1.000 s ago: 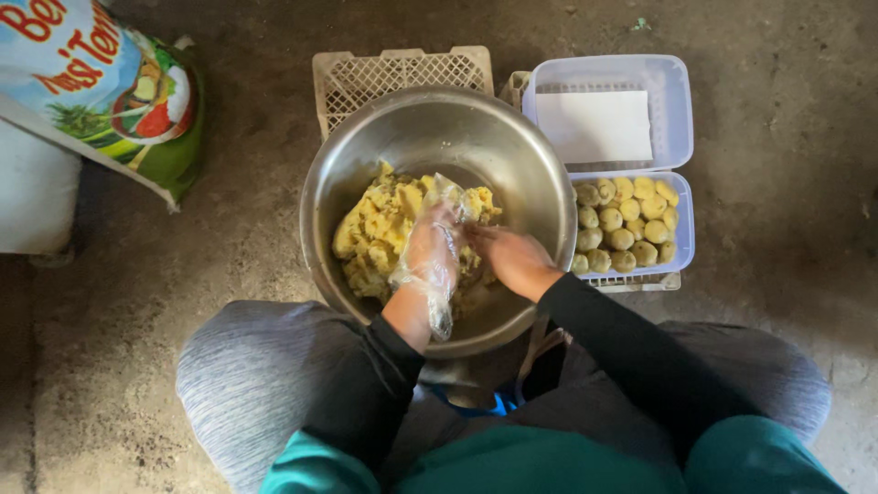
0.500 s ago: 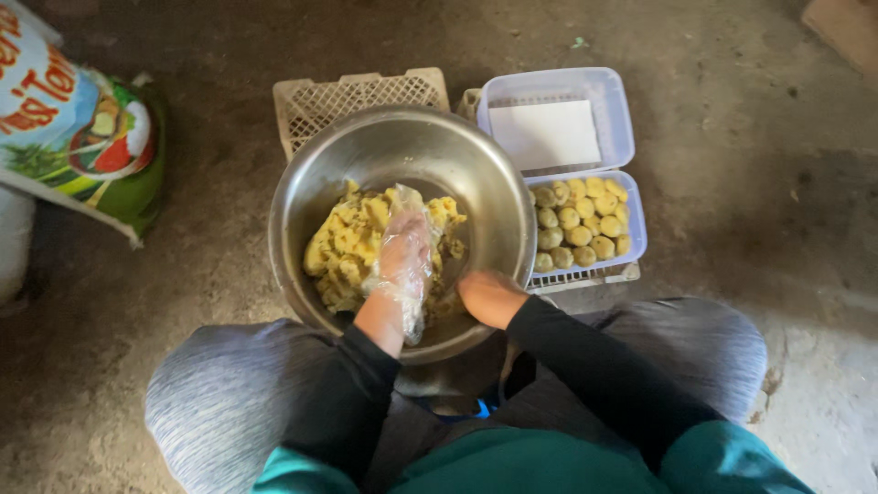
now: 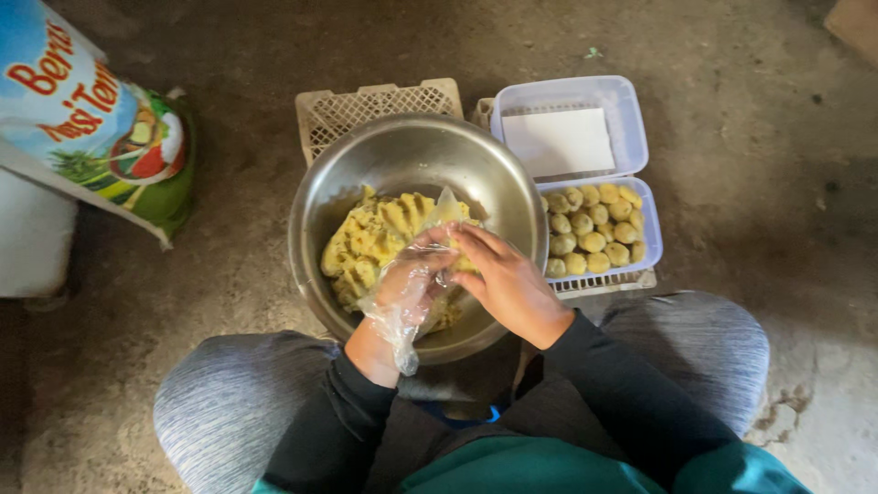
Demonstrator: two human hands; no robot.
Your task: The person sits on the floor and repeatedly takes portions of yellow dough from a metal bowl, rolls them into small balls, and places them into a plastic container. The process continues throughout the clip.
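Observation:
A steel bowl (image 3: 416, 151) sits on a cream plastic crate between my knees and holds a mass of yellow dough (image 3: 375, 240). My left hand (image 3: 408, 282) wears a loose clear plastic glove and rests on the dough, fingers curled toward my right hand. My right hand (image 3: 506, 279) is bare and lies over the bowl's right side, its fingers meeting the gloved fingers over a bit of dough. Right of the bowl, a clear hinged plastic box (image 3: 569, 93) holds several small yellow dough balls (image 3: 594, 240) in its lower half.
A white paper sheet (image 3: 559, 141) lies in the box's open lid. The cream crate (image 3: 373, 106) shows behind the bowl. A printed sack (image 3: 87, 128) leans at the far left on the bare concrete floor. My grey-clad knees flank the bowl.
My right hand has come up from the bowl's near rim to meet the gloved left hand over the dough. The camera has shifted slightly.

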